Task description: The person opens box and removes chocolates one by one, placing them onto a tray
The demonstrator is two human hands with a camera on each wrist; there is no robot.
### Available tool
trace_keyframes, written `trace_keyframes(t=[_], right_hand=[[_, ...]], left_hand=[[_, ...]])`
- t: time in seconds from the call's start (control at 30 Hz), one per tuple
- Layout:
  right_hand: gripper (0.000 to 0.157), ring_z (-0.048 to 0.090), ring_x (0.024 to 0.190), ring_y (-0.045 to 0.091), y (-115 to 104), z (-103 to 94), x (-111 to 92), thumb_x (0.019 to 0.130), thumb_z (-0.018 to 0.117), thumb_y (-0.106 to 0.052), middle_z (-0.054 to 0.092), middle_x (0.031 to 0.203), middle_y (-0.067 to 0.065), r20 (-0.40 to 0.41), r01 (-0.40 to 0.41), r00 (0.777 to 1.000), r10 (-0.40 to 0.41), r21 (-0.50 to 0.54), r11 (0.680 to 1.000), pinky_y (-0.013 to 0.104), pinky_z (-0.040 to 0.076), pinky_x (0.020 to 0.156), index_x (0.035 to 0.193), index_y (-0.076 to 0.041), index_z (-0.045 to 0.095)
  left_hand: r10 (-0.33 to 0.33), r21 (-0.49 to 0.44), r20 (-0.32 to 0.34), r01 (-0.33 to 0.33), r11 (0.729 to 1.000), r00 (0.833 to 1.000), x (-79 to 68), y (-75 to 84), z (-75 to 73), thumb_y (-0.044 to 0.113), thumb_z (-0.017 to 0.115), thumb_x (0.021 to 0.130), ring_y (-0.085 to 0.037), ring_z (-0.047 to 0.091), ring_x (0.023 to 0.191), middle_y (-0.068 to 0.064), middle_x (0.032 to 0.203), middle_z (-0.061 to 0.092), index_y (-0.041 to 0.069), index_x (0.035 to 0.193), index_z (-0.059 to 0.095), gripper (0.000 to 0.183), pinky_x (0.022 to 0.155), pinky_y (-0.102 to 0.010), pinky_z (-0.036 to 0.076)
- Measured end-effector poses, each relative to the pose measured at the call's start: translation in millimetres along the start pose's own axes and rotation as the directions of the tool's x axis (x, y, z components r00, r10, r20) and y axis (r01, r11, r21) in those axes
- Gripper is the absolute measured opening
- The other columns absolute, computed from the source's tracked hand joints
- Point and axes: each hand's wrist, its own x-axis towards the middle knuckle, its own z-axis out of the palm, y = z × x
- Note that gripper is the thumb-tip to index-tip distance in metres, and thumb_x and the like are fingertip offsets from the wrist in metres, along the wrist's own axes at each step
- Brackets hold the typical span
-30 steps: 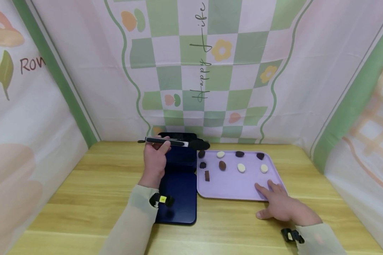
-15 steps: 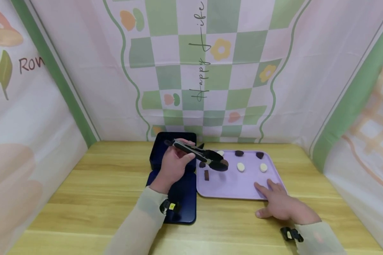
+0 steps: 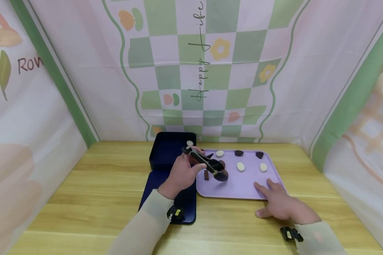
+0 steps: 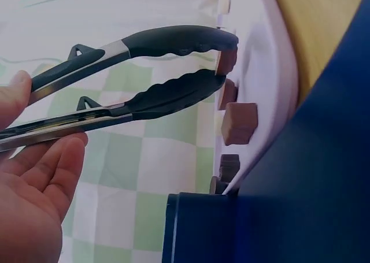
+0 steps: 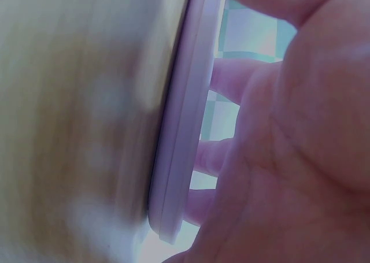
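Note:
My left hand point(image 3: 183, 173) holds a pair of black and silver tongs point(image 4: 139, 95), thumb on one arm and fingers under the other. The spread tips reach over the lilac tray point(image 3: 236, 191), with a brown chocolate point(image 4: 226, 59) between them; whether it is clamped I cannot tell. Close by are another brown chocolate point(image 3: 222, 163) and a brown chocolate bar point(image 4: 240, 123). My right hand point(image 3: 279, 203) rests with spread fingers on the tray's near right corner. A navy box point(image 3: 161, 165) stands left of the tray, a white piece point(image 3: 189, 143) inside at its right.
White pieces point(image 3: 240, 166) and dark chocolates point(image 3: 239, 153) lie spread over the tray. The box's navy lid point(image 3: 185, 209) lies in front of the box on the wooden table point(image 3: 92, 198). A printed curtain point(image 3: 191, 71) hangs behind the table.
My left hand has brought the tongs from above the box rightward and nearer over the tray. Their tips are now spread around brown chocolate. The right hand stays in place.

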Motion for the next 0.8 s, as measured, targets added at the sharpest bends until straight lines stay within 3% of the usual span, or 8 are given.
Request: trace_keyframes(t=[0.3,0.63,0.8], right_hand=[[0.109,-0.001,0.132,0.070,0.3,-0.7,0.4,0.071,0.082,-0.055,0.005,0.149,0.047,0.004,0.000,1.000,0.000,-0.003,1.000,0.080,0.009,0.098,0.152,0.001,0.035],[0.109,-0.001,0.131,0.070,1.1,-0.2,0.8,0.070,0.082,-0.056,0.005,0.148,0.047,0.000,0.005,1.000,-0.005,-0.002,1.000,0.080,0.009,0.098,0.151,0.001,0.036],[0.109,-0.001,0.131,0.071,-0.8,-1.3,-0.2,0.070,0.082,-0.055,0.005,0.148,0.048,-0.001,0.004,1.000,-0.004,-0.001,1.000,0.080,0.008,0.098,0.151,0.002,0.035]], left_hand=[[0.011,0.010,0.005,-0.011,1.000,1.000,-0.9,-3.5,4.7,0.016,0.075,0.091,-0.012,0.067,0.090,-0.001,0.108,0.070,0.008,0.125,0.054,0.040,0.075,-0.034,0.052],[-0.024,0.028,-0.003,0.024,0.999,1.000,0.5,1.1,-0.2,0.019,0.075,0.090,-0.020,0.066,0.089,-0.001,0.103,0.070,0.013,0.123,0.056,0.038,0.070,-0.036,0.049],[-0.027,0.029,-0.016,0.028,0.999,1.000,1.1,3.6,-3.5,0.017,0.075,0.091,-0.016,0.067,0.090,-0.001,0.104,0.069,0.013,0.122,0.056,0.037,0.071,-0.036,0.050]])
